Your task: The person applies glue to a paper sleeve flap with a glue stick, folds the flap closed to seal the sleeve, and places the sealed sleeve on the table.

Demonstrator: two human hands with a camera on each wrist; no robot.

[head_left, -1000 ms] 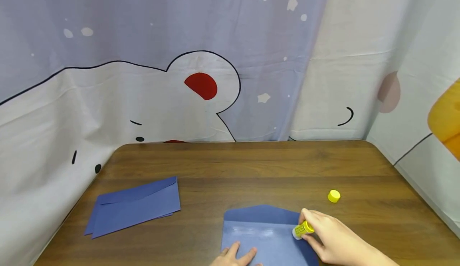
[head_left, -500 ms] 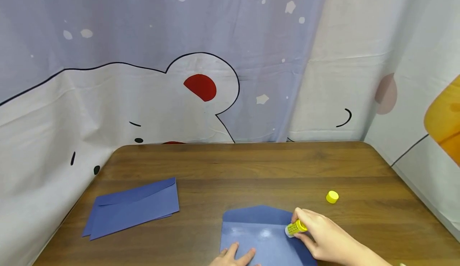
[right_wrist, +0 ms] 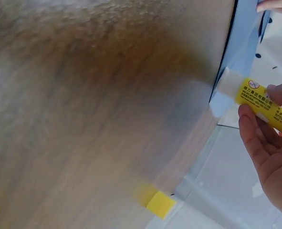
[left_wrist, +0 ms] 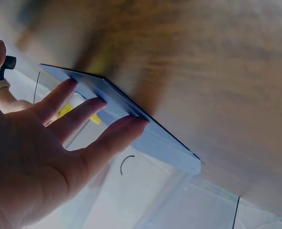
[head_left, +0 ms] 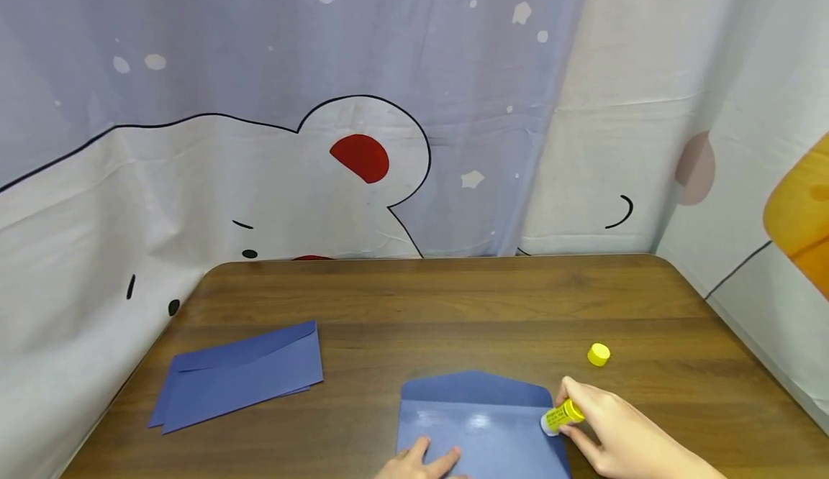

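Note:
A blue envelope (head_left: 479,436) lies at the near side of the table with its flap spread open away from the person. Shiny streaks mark its paper just below the flap fold. My left hand (head_left: 419,464) rests on it with spread, straight fingers; in the left wrist view the fingertips (left_wrist: 140,122) touch the paper. My right hand (head_left: 615,429) pinches a yellow glue stick (head_left: 562,416), tilted, its white end at the envelope's right edge below the fold. In the right wrist view the glue stick (right_wrist: 262,101) sits between thumb and fingers, its white end against the paper.
Two more blue envelopes (head_left: 242,378) lie overlapped on the left of the wooden table (head_left: 414,299). A yellow cap (head_left: 599,354) stands on the right, beyond the right hand. A printed curtain (head_left: 259,177) hangs behind the table's far edge.
The right hand slid the glue stick left along the strip below the fold, then back right to the envelope's edge. The left hand has stayed on the paper.

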